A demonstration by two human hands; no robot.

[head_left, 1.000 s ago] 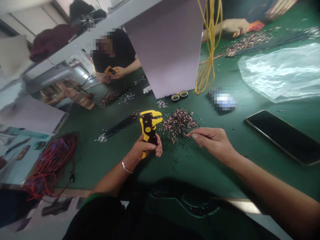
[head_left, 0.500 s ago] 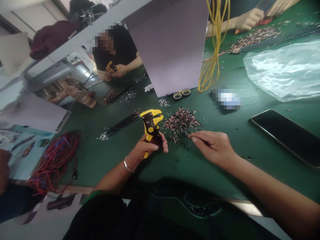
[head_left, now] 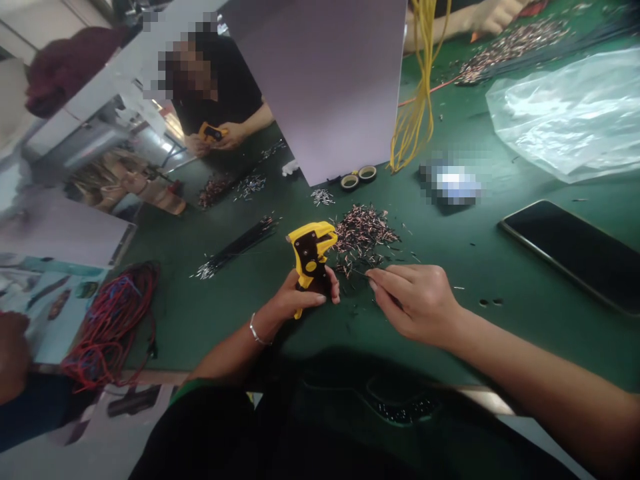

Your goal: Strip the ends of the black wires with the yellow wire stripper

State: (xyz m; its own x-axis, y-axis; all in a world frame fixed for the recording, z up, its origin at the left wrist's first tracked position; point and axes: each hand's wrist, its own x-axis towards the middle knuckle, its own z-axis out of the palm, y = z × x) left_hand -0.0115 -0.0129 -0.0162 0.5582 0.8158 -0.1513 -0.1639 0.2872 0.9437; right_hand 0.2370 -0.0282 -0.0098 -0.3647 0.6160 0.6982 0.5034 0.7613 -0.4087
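My left hand (head_left: 305, 293) is wrapped round the handles of a yellow and black wire stripper (head_left: 311, 250), its jaws pointing up and to the right. My right hand (head_left: 417, 300) is closed in a pinch on a thin dark wire (head_left: 358, 271), whose end sticks out toward the stripper, apart from the jaws. Just beyond both hands lies a heap of short copper and black wire scraps (head_left: 367, 227). Left of the stripper, a bundle of black wires (head_left: 240, 245) with bright ends rests on the green table (head_left: 220, 320).
A phone (head_left: 575, 250) lies at right, below a clear plastic bag (head_left: 565, 127). Two tape rolls (head_left: 359, 177) sit by an upright panel (head_left: 330, 93), with yellow wires (head_left: 423, 87) hanging beside it. Red wires (head_left: 113, 327) are tangled at left. A co-worker (head_left: 220, 93) holds another stripper across the table.
The stripper's jaws have come closer together and it has tilted to the right. My right hand has moved slightly left with the wire, nearer the stripper. The camera view has shifted a little.
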